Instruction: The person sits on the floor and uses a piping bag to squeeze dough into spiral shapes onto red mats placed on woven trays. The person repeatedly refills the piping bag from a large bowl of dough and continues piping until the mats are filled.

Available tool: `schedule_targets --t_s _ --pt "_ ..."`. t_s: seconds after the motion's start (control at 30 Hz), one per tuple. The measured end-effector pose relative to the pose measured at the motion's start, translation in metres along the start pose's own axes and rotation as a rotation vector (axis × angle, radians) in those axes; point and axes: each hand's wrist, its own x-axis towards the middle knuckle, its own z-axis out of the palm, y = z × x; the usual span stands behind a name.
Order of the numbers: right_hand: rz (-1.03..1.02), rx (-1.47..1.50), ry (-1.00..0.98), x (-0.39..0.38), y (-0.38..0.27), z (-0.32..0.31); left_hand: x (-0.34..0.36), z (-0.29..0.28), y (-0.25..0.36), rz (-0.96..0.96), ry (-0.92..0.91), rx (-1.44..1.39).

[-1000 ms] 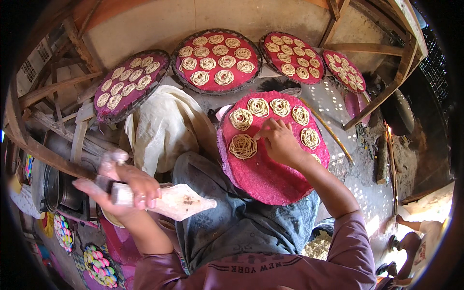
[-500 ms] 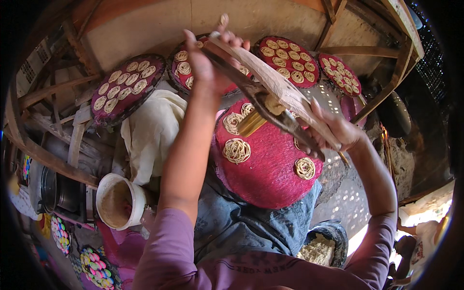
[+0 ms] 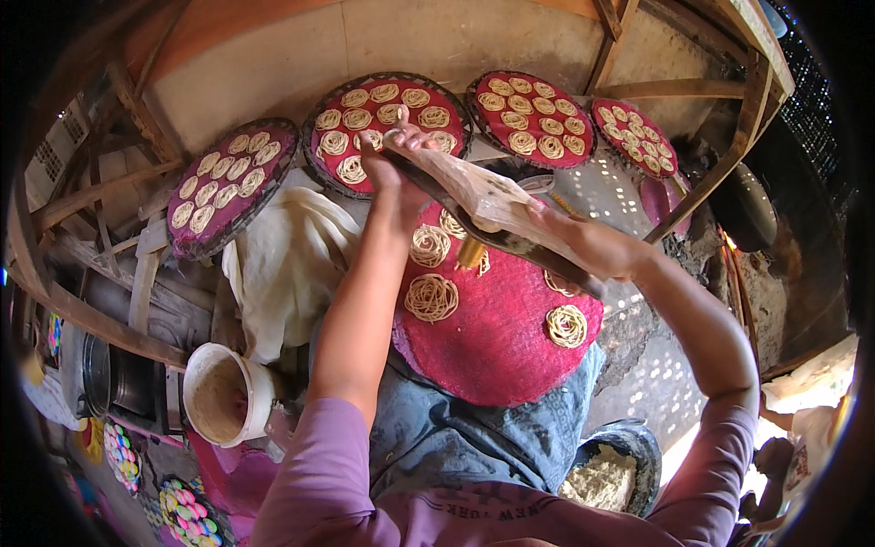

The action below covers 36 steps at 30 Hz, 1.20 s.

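Note:
A two-handled wooden noodle press (image 3: pixel 478 196) slants across the middle, over a round tray covered in red cloth (image 3: pixel 492 346). My left hand (image 3: pixel 398 164) holds its upper-left end, some fingers and the thumb sticking up. Around the lower-right end my right hand (image 3: pixel 592 244) is closed, its fingers partly hidden. The two wooden bars lie close together. A brass cylinder (image 3: pixel 470 253) points down from the press, with dough strands (image 3: pixel 483 265) beneath it. Coiled noodle nests sit on the cloth, among them one at left (image 3: pixel 431 298) and one at right (image 3: pixel 566 325).
Several red-covered round trays with noodle nests, such as this one (image 3: pixel 386 100), lean along the back wall. A draped off-white cloth (image 3: pixel 284 260) and a white bucket (image 3: pixel 260 387) stand left. At lower right is a dark basin of pale dough or flour (image 3: pixel 597 479). Wooden beams (image 3: pixel 679 88) frame the sides.
The press's two bars have come together, my right hand pressing the upper one down. Strands now show below the brass cylinder. The press sits slightly lower and farther left in view.

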Motion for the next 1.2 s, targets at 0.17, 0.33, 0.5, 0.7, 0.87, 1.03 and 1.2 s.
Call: schedule_targets --t_s 0.17,0.33,0.5,0.7,0.87,1.03,1.2 --pt "-0.009 -0.118 0.137 -0.011 -0.008 -0.014 -0.002 0.018 -0.022 0.04 -0.001 -0.052" --pt "-0.081 -0.049 0.136 0.005 0.003 -0.001 0.004 0.032 -0.004 0.072 0.06 0.054" --pt "-0.052 -0.003 0.115 -0.005 0.022 -0.005 -0.013 0.012 -0.019 0.065 0.176 0.064" --pt "-0.064 -0.075 0.201 0.034 0.049 -0.006 -0.005 -0.01 -0.022 0.035 0.172 0.035" --pt "-0.129 -0.066 0.231 0.03 0.048 -0.013 0.011 -0.004 -0.014 0.001 0.078 0.066" --pt "0.047 -0.083 0.103 -0.004 0.03 -0.038 0.017 -0.02 -0.055 -0.015 0.198 -0.052" --pt "0.046 -0.168 0.252 -0.002 0.029 -0.032 0.027 -0.035 -0.061 -0.015 0.102 -0.066"
